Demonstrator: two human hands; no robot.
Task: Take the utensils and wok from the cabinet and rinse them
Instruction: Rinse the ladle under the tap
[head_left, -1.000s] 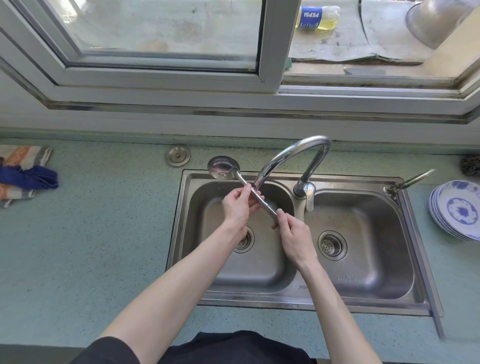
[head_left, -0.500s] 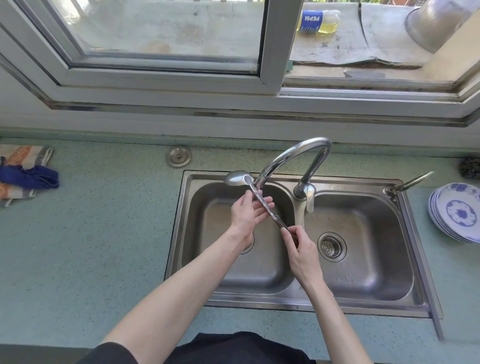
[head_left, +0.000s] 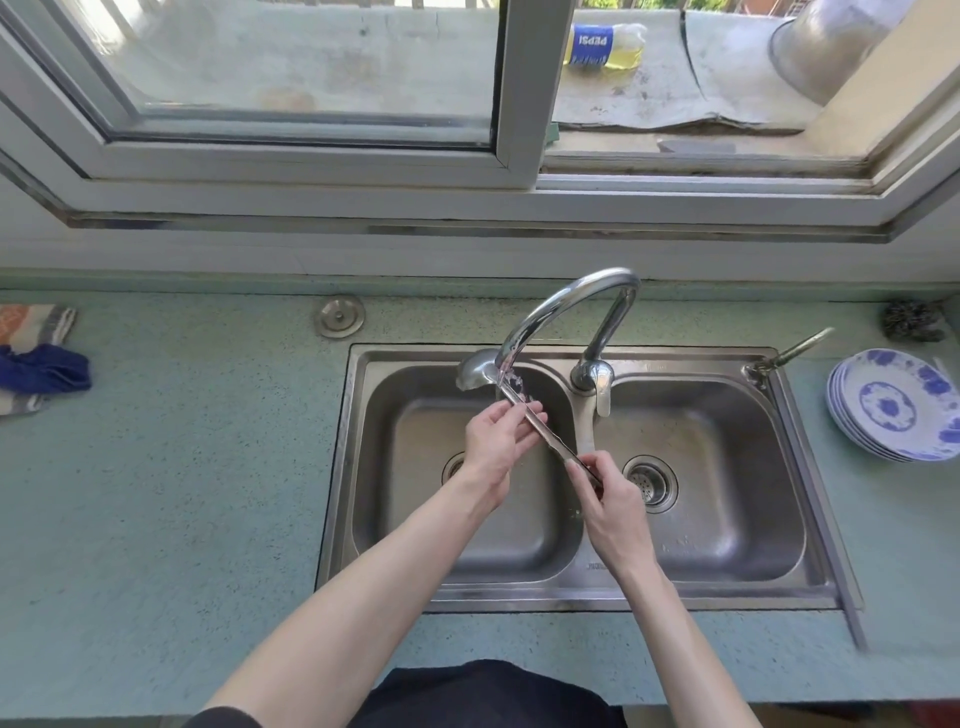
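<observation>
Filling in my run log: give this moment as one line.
step: rinsing | item: long steel ladle under curved chrome tap | left hand: rubbing handle | right hand: grip on handle end

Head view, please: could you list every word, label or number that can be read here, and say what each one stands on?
"PEPSI": on the blue label of the bottle lying outside the window; it shows mirrored, letters reversed.
Small stamp on the front rim of the sink, between the two basins: too small and blurred to read.
Plates: blue pattern only, no words.
No other text can be read.
</observation>
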